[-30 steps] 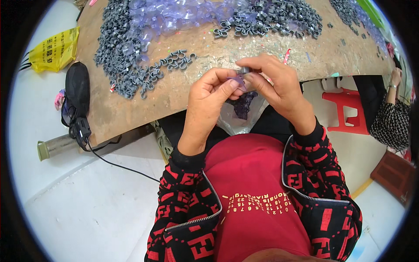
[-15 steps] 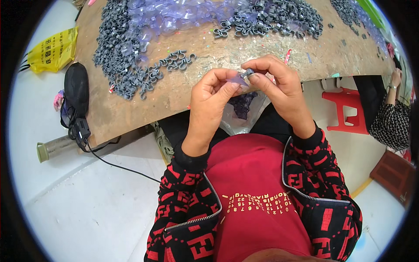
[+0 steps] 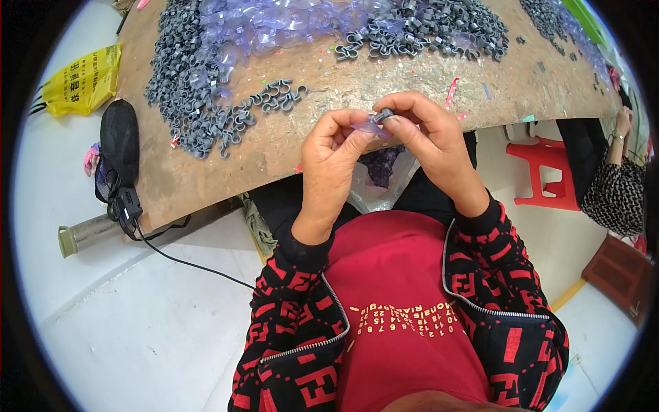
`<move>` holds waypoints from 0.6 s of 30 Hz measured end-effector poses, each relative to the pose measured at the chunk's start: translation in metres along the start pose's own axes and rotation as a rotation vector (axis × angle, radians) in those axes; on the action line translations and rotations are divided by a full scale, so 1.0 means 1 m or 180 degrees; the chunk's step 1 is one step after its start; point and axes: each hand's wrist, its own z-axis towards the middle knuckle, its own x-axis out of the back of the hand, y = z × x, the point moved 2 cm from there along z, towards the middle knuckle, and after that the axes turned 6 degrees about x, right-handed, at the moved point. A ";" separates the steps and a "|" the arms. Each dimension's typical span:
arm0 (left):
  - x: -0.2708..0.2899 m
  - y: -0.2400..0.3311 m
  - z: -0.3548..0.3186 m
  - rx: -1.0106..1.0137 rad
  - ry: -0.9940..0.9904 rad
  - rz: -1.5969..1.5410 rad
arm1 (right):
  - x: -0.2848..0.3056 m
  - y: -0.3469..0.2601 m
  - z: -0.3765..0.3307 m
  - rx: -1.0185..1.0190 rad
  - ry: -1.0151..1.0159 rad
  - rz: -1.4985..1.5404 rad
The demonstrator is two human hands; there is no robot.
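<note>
Between thumb and fingers, my left hand pinches a clear purple suction cup. My right hand grips a small grey plastic clip, and the two pieces meet in front of me, just over the table's near edge. My fingertips cover part of both, so I cannot tell how far they are joined. On the table beyond lie a heap of grey clips at the left, a mass of purple suction cups in the middle and more grey clips at the right.
Below my hands, an open plastic bag with dark purple contents sits at my lap. A black speaker-like case hangs at the table's left edge, near a yellow bag. At right are a red stool and another person's arm.
My right hand has shifted slightly left and brought the clip closer against the suction cup. My left hand has barely moved and keeps its pinch.
</note>
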 end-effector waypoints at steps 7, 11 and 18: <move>0.005 -0.002 0.001 -0.0559 0.0297 0.1012 | -0.001 -0.005 0.002 0.0137 -0.0097 -0.0317; 0.004 0.003 0.000 -0.0844 0.0244 0.1342 | 0.001 -0.009 0.003 0.0406 -0.0010 -0.0682; 0.002 0.014 -0.004 -0.1397 0.0246 0.1971 | 0.003 -0.016 0.003 0.0518 -0.0029 -0.0892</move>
